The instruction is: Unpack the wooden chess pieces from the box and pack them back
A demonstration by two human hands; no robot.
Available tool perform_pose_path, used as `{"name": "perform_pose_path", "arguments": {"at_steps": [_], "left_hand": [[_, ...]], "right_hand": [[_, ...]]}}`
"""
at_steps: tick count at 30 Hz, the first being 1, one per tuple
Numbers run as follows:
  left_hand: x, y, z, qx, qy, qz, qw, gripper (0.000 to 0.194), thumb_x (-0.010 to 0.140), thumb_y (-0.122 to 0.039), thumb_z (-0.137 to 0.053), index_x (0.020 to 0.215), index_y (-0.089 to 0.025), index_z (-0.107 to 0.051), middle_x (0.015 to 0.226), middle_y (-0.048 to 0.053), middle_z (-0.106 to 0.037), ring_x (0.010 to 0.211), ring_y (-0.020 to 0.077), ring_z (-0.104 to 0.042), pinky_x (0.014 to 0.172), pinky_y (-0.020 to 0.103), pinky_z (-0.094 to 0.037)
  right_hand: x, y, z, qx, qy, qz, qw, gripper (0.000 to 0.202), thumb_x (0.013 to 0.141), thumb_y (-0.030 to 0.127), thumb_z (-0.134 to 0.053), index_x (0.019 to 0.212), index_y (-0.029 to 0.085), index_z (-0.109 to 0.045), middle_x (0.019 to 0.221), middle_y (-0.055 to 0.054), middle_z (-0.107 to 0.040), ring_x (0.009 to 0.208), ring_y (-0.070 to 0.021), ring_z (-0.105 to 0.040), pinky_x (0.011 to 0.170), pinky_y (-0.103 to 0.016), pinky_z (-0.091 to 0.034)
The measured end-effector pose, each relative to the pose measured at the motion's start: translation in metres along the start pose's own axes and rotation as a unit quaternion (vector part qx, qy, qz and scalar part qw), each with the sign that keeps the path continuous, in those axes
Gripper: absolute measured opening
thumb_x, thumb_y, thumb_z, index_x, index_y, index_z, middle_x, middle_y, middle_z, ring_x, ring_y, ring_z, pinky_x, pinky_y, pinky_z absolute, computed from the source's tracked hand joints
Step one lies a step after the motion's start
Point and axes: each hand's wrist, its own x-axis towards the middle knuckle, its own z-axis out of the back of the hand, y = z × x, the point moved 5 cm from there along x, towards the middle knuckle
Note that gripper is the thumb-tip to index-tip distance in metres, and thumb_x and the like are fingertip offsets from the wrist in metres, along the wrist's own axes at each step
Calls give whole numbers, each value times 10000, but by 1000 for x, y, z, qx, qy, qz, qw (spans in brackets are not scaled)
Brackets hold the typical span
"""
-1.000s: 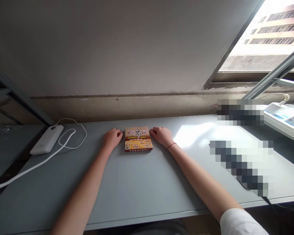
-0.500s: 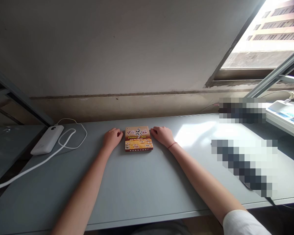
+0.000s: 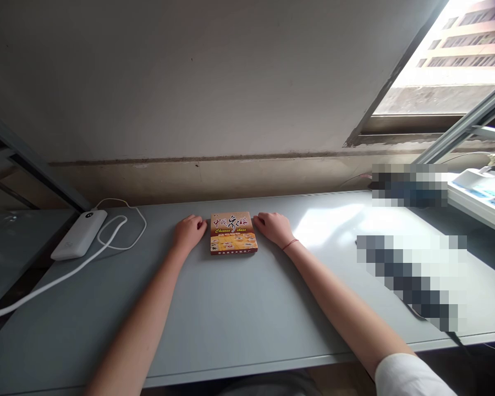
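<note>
A Chinese chess box [image 3: 233, 234], red-brown and yellow with printed lettering, lies flat on the grey desk [image 3: 231, 319]. Just left of it rests my left hand [image 3: 190, 231], its fingers curled into a loose fist with nothing visible in it. On the box's other side, my right hand [image 3: 274, 227] is likewise curled closed on the desk, close to the box's right edge. A thin red string circles my right wrist. Neither hand grips the box.
A white power bank [image 3: 79, 235] with a white cable [image 3: 72, 275] lies at the left. On the right are blurred-out dark items [image 3: 408, 283] and a metal frame post [image 3: 457, 126]. A wall [image 3: 190, 110] stands behind the desk, with a window [image 3: 445, 71] at upper right.
</note>
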Motion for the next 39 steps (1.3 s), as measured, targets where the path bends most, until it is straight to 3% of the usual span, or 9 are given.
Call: {"name": "perform_pose_path", "arguments": {"at_steps": [11,19,25,29,33,39], "left_hand": [[0,0,0,-14,-3,0,1000,294,883,-316,-433,666,-193,-588,766,39,-605,684,167,-556,572,280,-285],[-1,1,2,-47,-34,-12,998,284,863,-285,-463,601,-195,-525,698,26,-583,632,160,-522,549,278,-251],[-4,-8,13,-96,-80,-33,992,338,916,-345,-404,628,-203,-510,627,-1,-560,617,144,-515,579,257,-330],[-8,-27,26,-127,-111,-71,983,278,932,-331,-381,799,-202,-588,821,20,-632,810,146,-571,782,247,-421],[-15,-47,32,-176,-123,-114,970,285,940,-342,-381,997,-212,-628,1063,57,-627,1060,182,-541,980,307,-398],[-25,-69,13,-211,-24,-132,968,489,947,-488,-337,1348,-231,-449,1453,100,-383,1389,258,-266,1124,443,-276]], "right_hand": [[0,0,0,7,-2,-2,1000,416,925,377,-339,690,208,-638,704,-61,-656,601,-157,-527,518,-266,-198],[-1,-1,-1,32,-13,2,999,380,908,371,-367,635,205,-572,649,-43,-626,553,-145,-486,505,-262,-188],[-5,2,7,139,-30,-3,990,370,923,397,-368,675,206,-565,648,-28,-602,573,-140,-477,516,-252,-237],[-7,12,12,200,-46,36,978,435,946,440,-337,709,205,-615,726,-41,-606,680,-150,-522,604,-239,-301],[-8,16,10,216,-30,24,976,496,953,479,-307,725,210,-656,779,-53,-599,762,-165,-537,659,-242,-313],[-9,16,8,202,-17,-26,979,550,958,504,-269,716,206,-663,791,-63,-600,802,-182,-532,672,-262,-303]]}}
